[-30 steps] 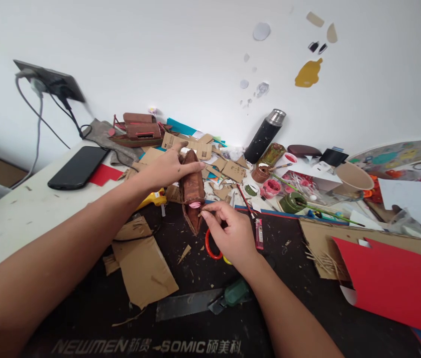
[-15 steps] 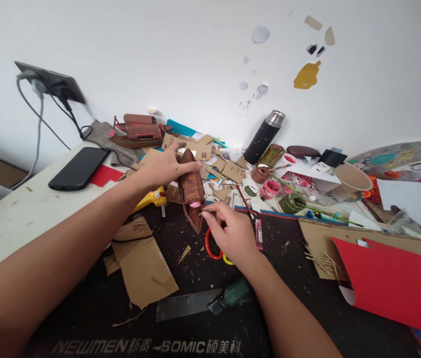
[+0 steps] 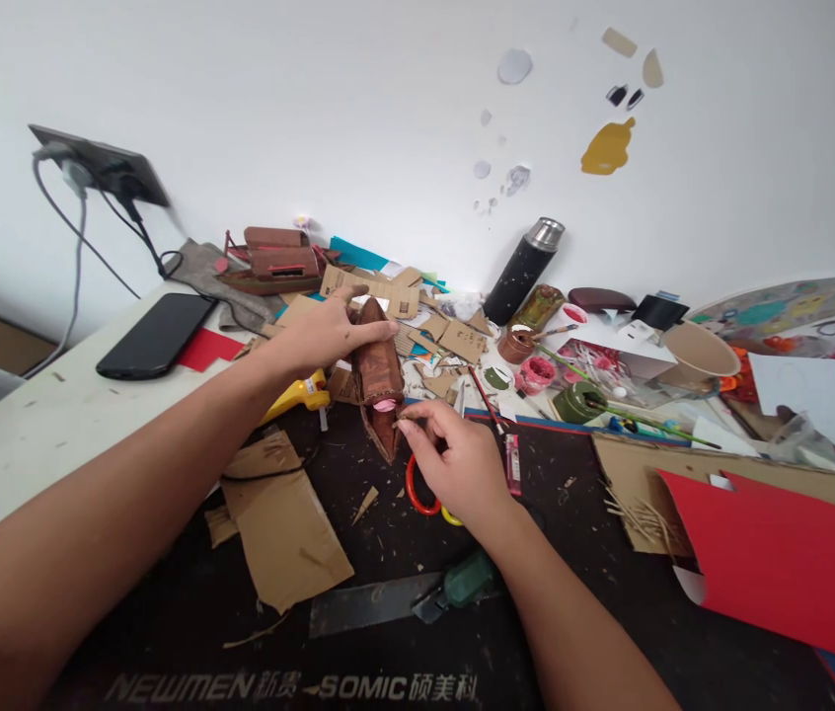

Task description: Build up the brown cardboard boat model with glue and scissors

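A small brown model boat (image 3: 378,373) with a rounded cabin lies lengthwise before me, its pointed near end over the black mat. My left hand (image 3: 333,331) grips it at the far end, thumb across the top and fingers round the far side. At the boat's near right edge, my right hand (image 3: 451,454) pinches a thin brown strip between thumb and fingertips, touching the hull. Something pink shows in the cabin's near opening. Scissors with red and yellow handles (image 3: 421,494) lie partly under my right hand. A yellow glue gun (image 3: 303,395) rests left of the boat.
A cardboard piece (image 3: 288,523), a clear ruler (image 3: 365,604) and a green-handled cutter (image 3: 466,581) lie on the mat. Behind are a finished-looking boat (image 3: 280,262), cardboard scraps, paint jars (image 3: 536,375) and a black thermos (image 3: 521,272). Red card (image 3: 780,563) lies right, a phone (image 3: 155,336) left.
The boat's near end has swung slightly to the left, and my right hand has shifted a little left with it. Both hands keep their holds.
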The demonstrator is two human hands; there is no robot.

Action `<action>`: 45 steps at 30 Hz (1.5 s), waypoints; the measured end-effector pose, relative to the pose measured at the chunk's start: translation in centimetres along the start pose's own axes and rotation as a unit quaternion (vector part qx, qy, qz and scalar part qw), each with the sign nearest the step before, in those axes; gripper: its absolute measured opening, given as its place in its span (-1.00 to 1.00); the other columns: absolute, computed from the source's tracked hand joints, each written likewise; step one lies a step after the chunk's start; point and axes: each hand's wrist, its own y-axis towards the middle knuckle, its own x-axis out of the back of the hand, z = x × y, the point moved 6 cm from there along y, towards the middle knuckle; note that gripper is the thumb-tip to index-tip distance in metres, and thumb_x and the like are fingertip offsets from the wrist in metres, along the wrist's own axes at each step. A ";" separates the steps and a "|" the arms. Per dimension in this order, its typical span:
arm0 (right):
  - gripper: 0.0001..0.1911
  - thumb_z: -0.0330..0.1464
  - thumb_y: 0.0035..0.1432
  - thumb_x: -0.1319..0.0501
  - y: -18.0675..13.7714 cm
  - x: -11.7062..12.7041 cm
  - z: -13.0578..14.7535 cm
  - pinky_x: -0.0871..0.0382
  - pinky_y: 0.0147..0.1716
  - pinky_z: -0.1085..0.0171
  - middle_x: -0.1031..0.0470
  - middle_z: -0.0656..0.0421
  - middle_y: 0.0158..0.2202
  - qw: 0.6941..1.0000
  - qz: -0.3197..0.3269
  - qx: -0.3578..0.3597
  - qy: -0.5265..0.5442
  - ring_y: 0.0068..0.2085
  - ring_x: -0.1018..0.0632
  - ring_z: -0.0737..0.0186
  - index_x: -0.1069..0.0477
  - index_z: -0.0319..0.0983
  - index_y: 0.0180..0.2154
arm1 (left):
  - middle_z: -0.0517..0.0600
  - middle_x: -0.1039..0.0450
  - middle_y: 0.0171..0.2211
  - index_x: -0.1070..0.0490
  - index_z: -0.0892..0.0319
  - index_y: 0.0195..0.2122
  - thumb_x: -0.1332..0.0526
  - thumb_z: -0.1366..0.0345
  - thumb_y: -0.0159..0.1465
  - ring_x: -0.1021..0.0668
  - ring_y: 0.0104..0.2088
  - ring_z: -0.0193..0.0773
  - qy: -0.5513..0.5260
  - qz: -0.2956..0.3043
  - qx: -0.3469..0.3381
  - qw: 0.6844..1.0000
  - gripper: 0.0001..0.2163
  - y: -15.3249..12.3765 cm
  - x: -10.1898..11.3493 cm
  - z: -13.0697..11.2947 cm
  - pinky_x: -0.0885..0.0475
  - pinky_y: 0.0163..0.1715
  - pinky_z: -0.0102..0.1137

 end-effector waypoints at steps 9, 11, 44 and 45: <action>-0.76 -0.23 0.49 -0.22 -0.1 0.2 0.2 -0.21 -0.43 0.31 -0.51 0.27 -0.52 1.000 -0.015 0.018 -0.013 -0.53 -0.45 0.30 -0.62 -0.18 -0.07 | 0.31 -0.63 0.15 -0.26 0.33 0.48 -0.39 -0.22 0.19 -0.65 0.12 0.23 -0.008 0.012 -0.002 1.000 -0.03 0.0 -0.3 0.3 -0.53 0.09 -0.08; -0.76 -0.22 0.49 -0.22 -0.1 0.1 0.2 -0.21 -0.44 0.30 -0.51 0.27 -0.51 1.000 -0.013 0.014 -0.015 -0.53 -0.45 0.30 -0.62 -0.18 -0.07 | 0.30 -0.63 0.15 -0.28 0.29 0.47 -0.40 -0.20 0.19 -0.65 0.13 0.24 -0.017 0.012 -0.002 1.000 -0.06 0.0 -0.3 0.3 -0.54 0.09 -0.08; -0.75 -0.21 0.49 -0.25 -0.1 -0.2 0.3 -0.25 -0.40 0.28 -0.57 0.25 -0.48 0.999 0.011 0.015 -0.026 -0.49 -0.52 0.26 -0.64 -0.19 -0.04 | 0.25 -0.67 0.10 -0.26 0.27 0.47 -0.39 -0.18 0.19 -0.67 0.09 0.17 -0.035 0.015 -0.008 0.999 -0.07 -0.2 -0.3 -0.2 -0.54 0.04 -0.12; -0.75 -0.21 0.49 -0.25 -0.1 -0.2 0.3 -0.25 -0.40 0.28 -0.57 0.25 -0.48 0.999 0.013 0.015 -0.027 -0.49 -0.52 0.26 -0.64 -0.19 -0.03 | 0.26 -0.66 0.11 -0.26 0.28 0.47 -0.39 -0.18 0.19 -0.66 0.10 0.18 -0.031 0.014 -0.007 0.999 -0.06 -0.2 -0.3 -0.1 -0.52 0.07 -0.10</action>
